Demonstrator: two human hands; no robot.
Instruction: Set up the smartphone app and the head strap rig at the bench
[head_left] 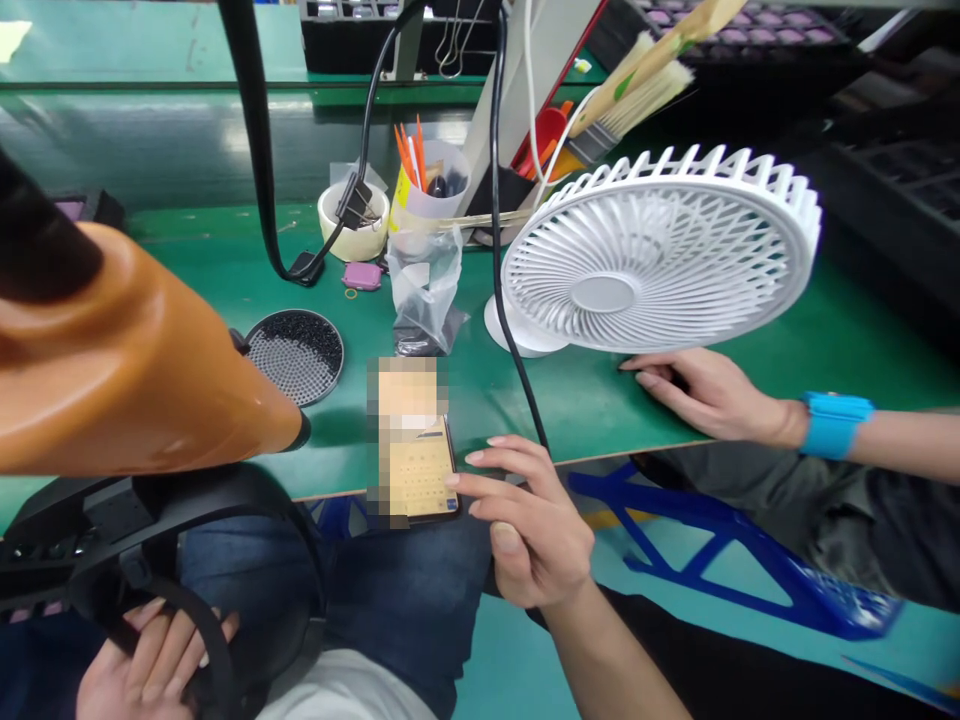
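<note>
My right hand (pixel 521 520) sits at the table's front edge, its fingers spread, with the index fingertip at the right edge of a smartphone (pixel 424 480). The phone lies on my denim-covered lap (pixel 401 590), and its screen is partly pixelated. Low at the left, my left hand (pixel 146 665) is closed around a curved black strap (pixel 202 640). Part of that hand is hidden behind the strap. A co-worker's hand (pixel 697 392) with a blue wristband (pixel 835 424) rests on the green mat beneath a white desk fan (pixel 604 295).
An orange plastic housing (pixel 127 350) fills the left side close to me. On the green mat stand a mesh dish of black granules (pixel 295 357), a tape roll (pixel 352 222), a pen cup (pixel 431 180) and a plastic bag (pixel 426 290). A black cable (pixel 510 345) hangs down in front.
</note>
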